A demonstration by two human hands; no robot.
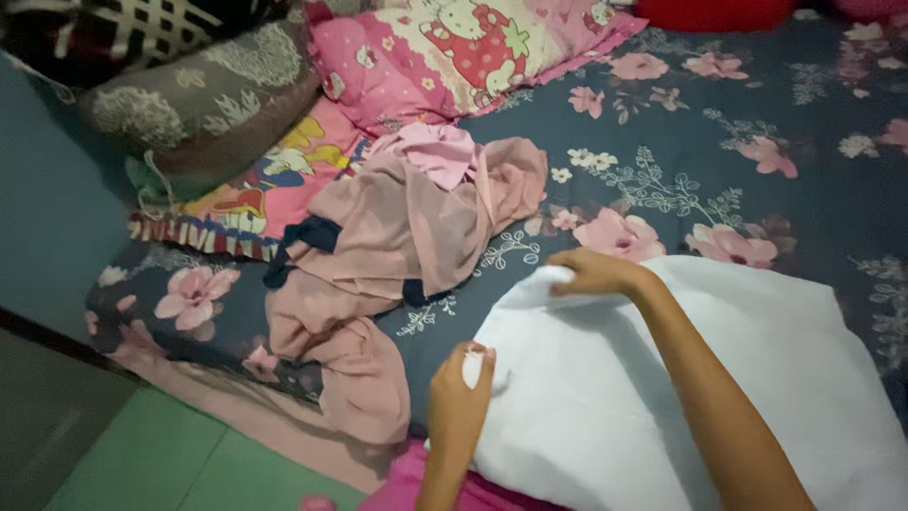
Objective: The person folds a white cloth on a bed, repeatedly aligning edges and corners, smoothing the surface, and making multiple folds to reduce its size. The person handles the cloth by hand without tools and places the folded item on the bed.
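Two hands grasp a white cloth (662,378) lying on the floral bed (757,114): left hand (461,397) clenched on its near corner, right hand (596,274) pinching the far corner; soft, light, probably best held at edges.

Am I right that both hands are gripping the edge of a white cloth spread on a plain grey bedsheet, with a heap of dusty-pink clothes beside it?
Not quite: the head view shows the bedsheet is dark blue with pink flowers, not plain grey. The left hand and right hand do grip the white cloth, with the dusty-pink clothes heap beside it.
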